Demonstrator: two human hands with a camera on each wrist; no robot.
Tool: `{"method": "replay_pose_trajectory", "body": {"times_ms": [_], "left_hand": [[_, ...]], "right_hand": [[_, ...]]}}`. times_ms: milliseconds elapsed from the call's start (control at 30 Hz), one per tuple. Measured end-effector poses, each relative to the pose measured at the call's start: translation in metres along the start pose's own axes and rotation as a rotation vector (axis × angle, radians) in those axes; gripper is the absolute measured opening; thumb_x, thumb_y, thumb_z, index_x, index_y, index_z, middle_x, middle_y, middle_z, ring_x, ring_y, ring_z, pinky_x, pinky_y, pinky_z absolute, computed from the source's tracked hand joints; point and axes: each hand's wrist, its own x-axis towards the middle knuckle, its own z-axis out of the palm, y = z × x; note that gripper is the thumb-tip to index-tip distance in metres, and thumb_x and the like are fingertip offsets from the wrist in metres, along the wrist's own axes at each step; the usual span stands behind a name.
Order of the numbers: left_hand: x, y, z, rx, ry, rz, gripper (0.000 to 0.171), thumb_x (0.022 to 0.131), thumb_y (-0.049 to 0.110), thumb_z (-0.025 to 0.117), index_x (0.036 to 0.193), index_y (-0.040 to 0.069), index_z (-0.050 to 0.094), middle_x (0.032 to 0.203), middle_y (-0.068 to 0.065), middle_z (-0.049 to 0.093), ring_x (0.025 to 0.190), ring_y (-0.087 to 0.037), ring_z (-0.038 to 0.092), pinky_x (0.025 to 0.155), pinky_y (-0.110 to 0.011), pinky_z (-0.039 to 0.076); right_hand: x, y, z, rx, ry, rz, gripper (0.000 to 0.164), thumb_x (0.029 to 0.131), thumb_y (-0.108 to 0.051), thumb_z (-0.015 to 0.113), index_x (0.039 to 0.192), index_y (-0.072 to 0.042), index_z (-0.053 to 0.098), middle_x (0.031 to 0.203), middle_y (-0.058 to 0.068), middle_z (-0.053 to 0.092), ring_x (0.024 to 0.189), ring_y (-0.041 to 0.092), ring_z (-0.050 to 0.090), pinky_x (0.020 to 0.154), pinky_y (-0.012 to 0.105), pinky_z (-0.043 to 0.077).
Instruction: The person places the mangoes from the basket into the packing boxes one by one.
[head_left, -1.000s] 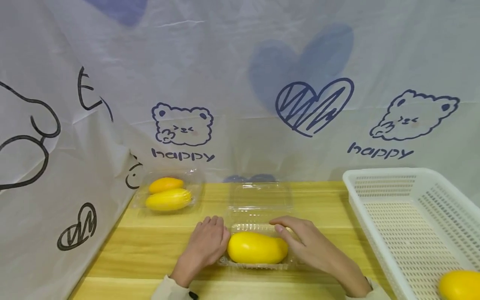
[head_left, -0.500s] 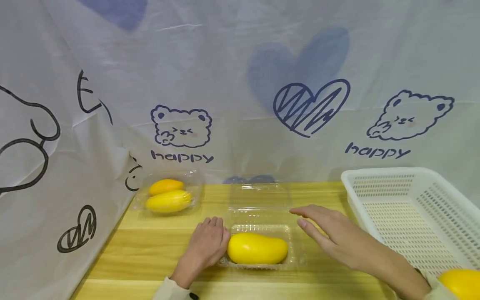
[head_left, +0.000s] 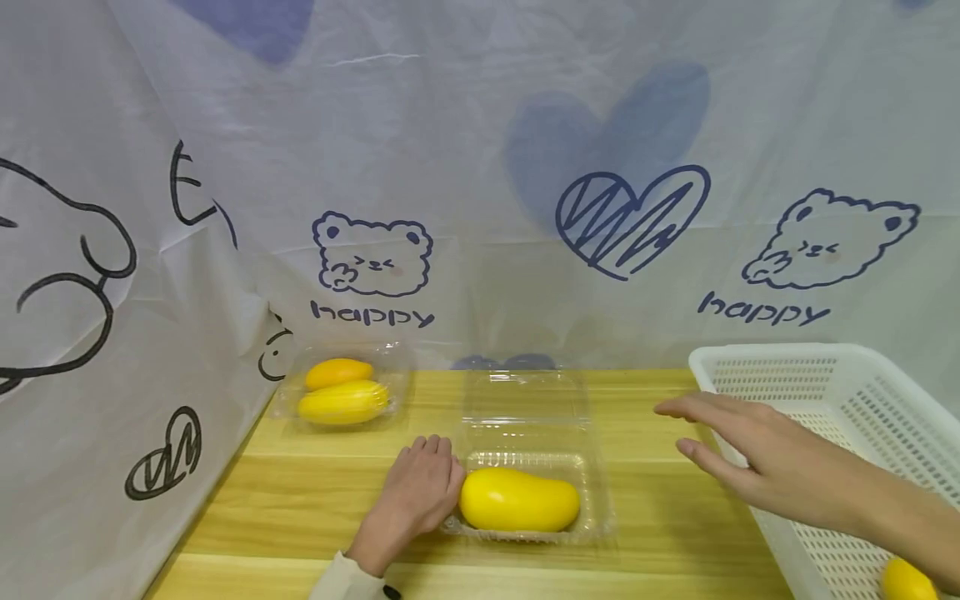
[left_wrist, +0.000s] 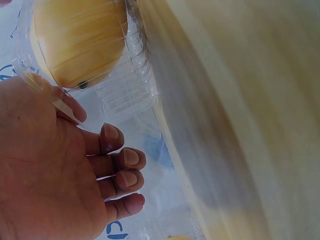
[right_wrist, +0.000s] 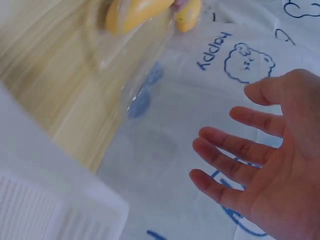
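Observation:
A yellow mango [head_left: 517, 500] lies in the bottom half of a clear plastic clamshell box [head_left: 596, 508], whose lid [head_left: 525, 396] is folded back on the table. My left hand [head_left: 423, 487] is at the box's left side. In the left wrist view its thumb lies against the clear rim, by the side of the index finger, and the other fingers are curled beside it. My right hand [head_left: 750, 450] hovers over the left edge of a white plastic basket [head_left: 772, 492], thumb apart from the fingers and nothing in it. Another mango [head_left: 907, 579] lies low in the basket, partly hidden by my right forearm.
A second clear plastic box [head_left: 397, 375] holding two mangoes [head_left: 343, 403] stands at the back left of the wooden table [head_left: 285, 500]. White cloth [head_left: 480, 167] printed with bears and hearts hangs behind the table and along its left side.
My right hand has left the mango in the box and moved right, over the basket's edge. The left hand has stayed at the box's left side.

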Motion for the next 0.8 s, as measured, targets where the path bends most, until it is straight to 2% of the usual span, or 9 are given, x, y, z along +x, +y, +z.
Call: {"method": "replay_pose_trajectory", "body": {"times_ms": [133, 267, 367, 467, 600, 800], "left_hand": [[0.000, 0.000, 0.000, -0.008, 0.007, 0.004, 0.026, 0.106, 0.021, 0.036, 0.091, 0.005, 0.051, 0.086, -0.008, 0.049, 0.081, -0.025, 0.044, 0.076, -0.042, 0.040], [0.001, 0.000, 0.000, -0.010, 0.013, 0.016, 0.026, 0.106, 0.021, 0.036, 0.090, 0.005, 0.050, 0.084, -0.007, 0.047, 0.079, -0.025, 0.042, 0.074, -0.040, 0.039], [0.001, 0.000, 0.000, -0.005, 0.013, 0.020, 0.026, 0.106, 0.021, 0.036, 0.090, 0.006, 0.050, 0.083, -0.007, 0.046, 0.078, -0.024, 0.041, 0.073, -0.039, 0.038], [0.002, -0.001, -0.001, -0.004, 0.010, 0.022, 0.026, 0.106, 0.021, 0.036, 0.091, 0.005, 0.050, 0.083, -0.007, 0.046, 0.078, -0.024, 0.041, 0.073, -0.039, 0.038], [0.001, -0.001, -0.001, -0.010, 0.002, 0.020, 0.025, 0.106, 0.021, 0.037, 0.091, 0.005, 0.051, 0.084, -0.007, 0.046, 0.078, -0.025, 0.041, 0.074, -0.039, 0.038], [0.002, -0.001, -0.003, -0.015, 0.009, 0.027, 0.025, 0.107, 0.020, 0.037, 0.090, 0.006, 0.049, 0.082, -0.007, 0.045, 0.077, -0.024, 0.040, 0.073, -0.038, 0.036]], "right_hand": [[-0.009, 0.016, -0.007, -0.061, -0.002, -0.007, 0.044, 0.096, -0.021, 0.072, 0.138, -0.021, 0.059, 0.135, -0.001, 0.064, 0.117, 0.027, 0.065, 0.091, 0.054, 0.054], [-0.022, 0.037, -0.012, -0.171, 0.041, -0.040, 0.054, 0.084, -0.014, 0.082, 0.134, -0.016, 0.061, 0.127, 0.000, 0.068, 0.105, 0.023, 0.068, 0.084, 0.047, 0.057], [-0.031, 0.051, -0.017, -0.242, 0.039, -0.033, 0.061, 0.077, -0.014, 0.087, 0.132, -0.014, 0.061, 0.122, -0.001, 0.070, 0.099, 0.022, 0.069, 0.080, 0.045, 0.058], [-0.039, 0.065, -0.022, -0.273, -0.007, 0.008, 0.065, 0.073, -0.016, 0.089, 0.131, -0.013, 0.059, 0.121, 0.001, 0.069, 0.095, 0.021, 0.068, 0.077, 0.045, 0.058], [-0.051, 0.085, -0.024, -0.305, -0.016, 0.019, 0.067, 0.065, -0.016, 0.093, 0.124, -0.013, 0.060, 0.117, -0.001, 0.068, 0.090, 0.015, 0.065, 0.072, 0.036, 0.057], [-0.079, 0.117, -0.016, -0.331, 0.075, -0.085, 0.082, 0.048, -0.014, 0.097, 0.121, -0.013, 0.060, 0.107, -0.003, 0.068, 0.087, 0.008, 0.062, 0.064, 0.027, 0.053]]}}
